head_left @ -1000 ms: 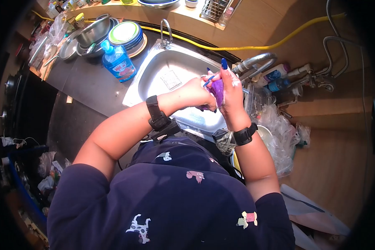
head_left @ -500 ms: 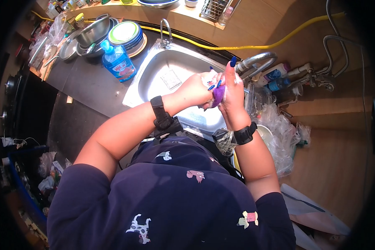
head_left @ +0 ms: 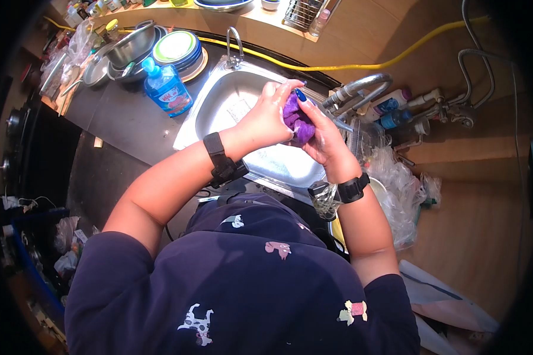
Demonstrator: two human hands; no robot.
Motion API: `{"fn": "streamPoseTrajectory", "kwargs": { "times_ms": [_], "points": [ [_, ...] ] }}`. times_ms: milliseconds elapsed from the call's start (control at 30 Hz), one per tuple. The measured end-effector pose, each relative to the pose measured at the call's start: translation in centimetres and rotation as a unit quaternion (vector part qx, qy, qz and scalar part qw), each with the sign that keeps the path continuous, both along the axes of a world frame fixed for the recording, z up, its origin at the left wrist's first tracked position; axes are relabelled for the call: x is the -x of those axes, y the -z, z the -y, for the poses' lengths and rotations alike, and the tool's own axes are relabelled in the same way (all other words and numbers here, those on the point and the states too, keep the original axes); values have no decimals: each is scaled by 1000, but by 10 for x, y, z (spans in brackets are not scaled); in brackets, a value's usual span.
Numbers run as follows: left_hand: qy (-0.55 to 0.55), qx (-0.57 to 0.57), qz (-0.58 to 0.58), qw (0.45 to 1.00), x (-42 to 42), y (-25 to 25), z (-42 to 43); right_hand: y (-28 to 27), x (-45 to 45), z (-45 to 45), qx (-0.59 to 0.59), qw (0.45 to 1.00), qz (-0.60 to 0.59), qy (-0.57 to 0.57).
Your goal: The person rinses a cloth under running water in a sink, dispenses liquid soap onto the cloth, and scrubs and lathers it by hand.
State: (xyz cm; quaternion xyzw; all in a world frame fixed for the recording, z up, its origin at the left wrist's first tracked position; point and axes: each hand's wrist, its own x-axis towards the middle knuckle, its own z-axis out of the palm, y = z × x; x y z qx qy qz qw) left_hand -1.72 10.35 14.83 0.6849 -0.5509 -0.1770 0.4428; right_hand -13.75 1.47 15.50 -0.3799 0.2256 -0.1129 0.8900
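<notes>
A wet purple cloth (head_left: 302, 127) is bunched up between my two hands, above the metal sink (head_left: 216, 97). From the left side, my left hand (head_left: 269, 115) grips it with curled fingers. On the other side my right hand (head_left: 326, 136) cups it, the thumb with its dark blue nail lying over the top. White suds cling to the skin of both hands. The cloth's underside is hidden by the hands. The sink's curved faucet (head_left: 367, 86) stands just right of my right hand.
A blue soap bottle (head_left: 169, 92) and stacked plates (head_left: 177, 50) stand left of the sink. A thin tap (head_left: 236, 44) rises at the back. A yellow hose (head_left: 337, 68) runs behind. Plastic bags (head_left: 391, 189) hang at the right.
My hands have shifted from wrapping tightly round the cloth to holding it more loosely, so more of the purple shows. My right thumb has come down from pointing up.
</notes>
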Motion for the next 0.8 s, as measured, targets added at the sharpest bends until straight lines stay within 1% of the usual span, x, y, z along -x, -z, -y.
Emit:
{"fn": "streamPoseTrajectory", "kwargs": {
  "times_ms": [33, 133, 233, 267, 300, 333, 367, 400, 467, 500, 533, 567, 600, 633, 667, 700, 733, 767, 800],
  "points": [
    [-10, -7, 12, 1000, 1, -6, -2, -4, 1, -1, -17, 1000, -20, -12],
    [-7, -61, 132, 989, -1, -14, -4, 1, 1, 1, 4, 1000, 5, -17],
    [72, -13, -21, 997, -16, -1, 1, 8, 1, 4, 44, 999, 1, 12],
    [101, -21, -42, 994, -23, 6, 3, 8, -1, 3, 45, 998, 0, 40],
    [133, -80, -164, 974, -28, 3, 1, 8, -3, 1, 47, 996, -2, 70],
    [163, -138, -283, 935, -34, -2, -2, 8, -4, 0, 48, 994, -4, 99],
    [189, -192, -396, 877, -37, -6, -4, 7, -2, 1, 76, 994, -7, 74],
    [184, -199, -459, 846, -36, -8, -6, 4, 4, 4, 104, 993, -11, 49],
    [209, -227, -552, 775, -41, -6, -7, 4, 9, 8, 164, 986, -33, 6],
    [221, -240, -595, 735, -43, -5, -7, 4, 7, 7, 236, 971, -34, 20],
    [209, -216, -611, 732, -40, -2, -9, 5, 3, 4, 308, 950, -34, 33],
    [223, -227, -626, 712, -40, 3, -8, 6, 1, 2, 377, 924, -34, 47],
    [237, -238, -639, 692, -39, 4, -8, 4, 1, 3, 481, 873, -50, 66],
    [250, -248, -653, 671, -38, 4, -8, 3, 1, 3, 507, 857, -57, 70],
    [242, -229, -668, 665, -35, 3, -9, 1, 1, 1, 533, 841, -63, 75],
    [251, -234, -683, 644, -34, 4, -9, 0, 1, 0, 558, 823, -68, 78],
    [260, -238, -698, 623, -34, 7, -9, -2, 1, -2, 558, 823, -64, 91],
    [269, -242, -712, 601, -33, 8, -8, -2, 1, -2, 582, 806, -60, 91],
    [265, -251, -711, 601, -33, 8, -8, -3, 1, -2, 606, 788, -56, 91]
  ]
}}
